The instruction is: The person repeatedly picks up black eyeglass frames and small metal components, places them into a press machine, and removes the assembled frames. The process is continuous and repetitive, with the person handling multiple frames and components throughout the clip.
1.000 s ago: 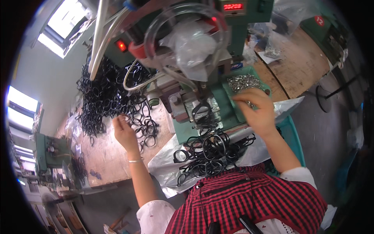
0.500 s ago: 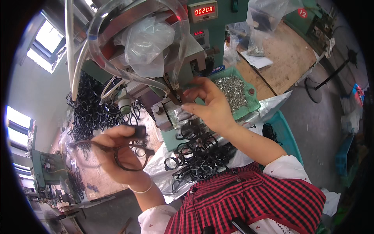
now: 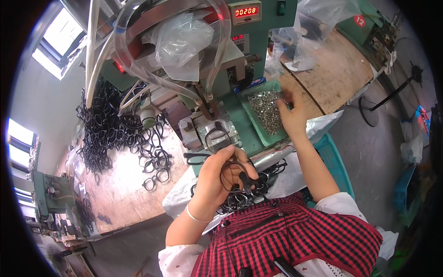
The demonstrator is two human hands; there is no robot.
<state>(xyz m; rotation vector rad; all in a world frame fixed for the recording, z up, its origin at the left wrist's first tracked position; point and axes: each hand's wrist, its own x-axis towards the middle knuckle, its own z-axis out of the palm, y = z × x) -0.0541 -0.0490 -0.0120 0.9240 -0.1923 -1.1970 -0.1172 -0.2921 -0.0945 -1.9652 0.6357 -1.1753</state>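
My left hand (image 3: 224, 171) is closed around a dark eyeglass frame (image 3: 206, 138), just in front of the green machine's metal work block (image 3: 217, 122). One rim of the frame reaches up over the block; the other lies across my fingers, and a temple-like dark piece sticks out by my fingertips. At the right, my right hand (image 3: 294, 115) is over the green tray (image 3: 253, 117) of small shiny metal parts (image 3: 267, 111). Its fingers are blurred at the tray's far right side, so whether they hold a part cannot be seen.
Clear tubes (image 3: 122, 51) and a plastic bag (image 3: 182, 41) hang at the machine (image 3: 258, 46). Many dark frames (image 3: 108, 124) are heaped on the left table. More frames (image 3: 240, 201) lie close to my apron. A teal basket (image 3: 337, 161) stands at the right.
My left hand has carried the eyeglass frame from the left to the front of the work block. My right hand has left the block and moved right to the parts tray.
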